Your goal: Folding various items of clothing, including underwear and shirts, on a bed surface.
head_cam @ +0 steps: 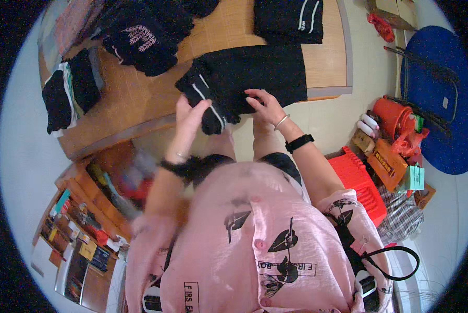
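A black garment [265, 66] with white stripes at one end lies over the near edge of the wooden table. My left hand [191, 113] pinches its striped, folded-over end between thumb and fingers. On the black cloth near its edge rests my right hand [265, 103], fingers bent and thumb apart; whether it grips any cloth cannot be told. Beyond is a folded black garment [285, 19] with two white stripes. To the left lies a heap of black clothes [140, 47], one with a pink leaf print. Folded black and white clothes [68, 94] sit at the table's left end.
The wooden table [128, 101] has a grey edge. At right on the floor stand a red plastic crate [359, 184], a red bucket [392, 113], cardboard boxes and a checked bag [400, 215], beside a round blue folding seat [433, 98]. Shelves with small items [81, 234] are at lower left.
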A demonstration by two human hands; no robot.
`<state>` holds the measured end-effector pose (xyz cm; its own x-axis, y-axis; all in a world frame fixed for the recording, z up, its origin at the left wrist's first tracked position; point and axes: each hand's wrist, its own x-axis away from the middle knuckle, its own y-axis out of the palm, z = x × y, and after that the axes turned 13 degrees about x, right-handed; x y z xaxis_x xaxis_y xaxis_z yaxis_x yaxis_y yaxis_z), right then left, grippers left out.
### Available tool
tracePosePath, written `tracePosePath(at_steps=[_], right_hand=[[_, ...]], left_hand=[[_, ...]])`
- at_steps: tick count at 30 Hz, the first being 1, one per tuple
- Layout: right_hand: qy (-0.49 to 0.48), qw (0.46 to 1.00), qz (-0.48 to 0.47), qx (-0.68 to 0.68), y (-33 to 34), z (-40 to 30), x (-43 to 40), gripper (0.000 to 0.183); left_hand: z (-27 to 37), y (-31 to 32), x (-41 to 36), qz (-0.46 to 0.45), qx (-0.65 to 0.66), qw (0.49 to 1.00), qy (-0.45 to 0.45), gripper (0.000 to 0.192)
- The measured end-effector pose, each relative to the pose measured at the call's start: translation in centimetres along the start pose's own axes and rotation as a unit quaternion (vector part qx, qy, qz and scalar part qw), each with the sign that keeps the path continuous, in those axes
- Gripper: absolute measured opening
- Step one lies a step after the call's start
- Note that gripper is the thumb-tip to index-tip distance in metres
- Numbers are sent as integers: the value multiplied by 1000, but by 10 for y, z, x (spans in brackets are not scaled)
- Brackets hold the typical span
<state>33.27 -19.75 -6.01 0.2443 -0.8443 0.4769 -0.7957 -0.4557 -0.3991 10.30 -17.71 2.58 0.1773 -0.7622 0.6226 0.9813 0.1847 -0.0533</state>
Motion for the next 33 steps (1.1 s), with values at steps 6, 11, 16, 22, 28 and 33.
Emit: tracePosePath(at_steps=[6,11,16,22,28,33], right_hand=[[81,983,11,-164,-38,-15,17,44],[154,949,165,-219,-68,48,2,49],[186,961,142,-146,-105,66,-6,51],[60,954,253,150,-92,81,-16,66],[65,968,194,144,-85,53,-18,63],[137,987,78,23,-94,50,-13,57]], left_hand=[[-12,88,-9,-83,54,991,88,32],[-22,150,-8,-231,-33,972,38,47],[-64,131,-8,-230,-42,969,80,43],[-124,63,-45,38,-131,987,83,47],[-85,65,-57,-87,39,994,-53,49],[-82,65,-51,-101,94,989,-50,47]])
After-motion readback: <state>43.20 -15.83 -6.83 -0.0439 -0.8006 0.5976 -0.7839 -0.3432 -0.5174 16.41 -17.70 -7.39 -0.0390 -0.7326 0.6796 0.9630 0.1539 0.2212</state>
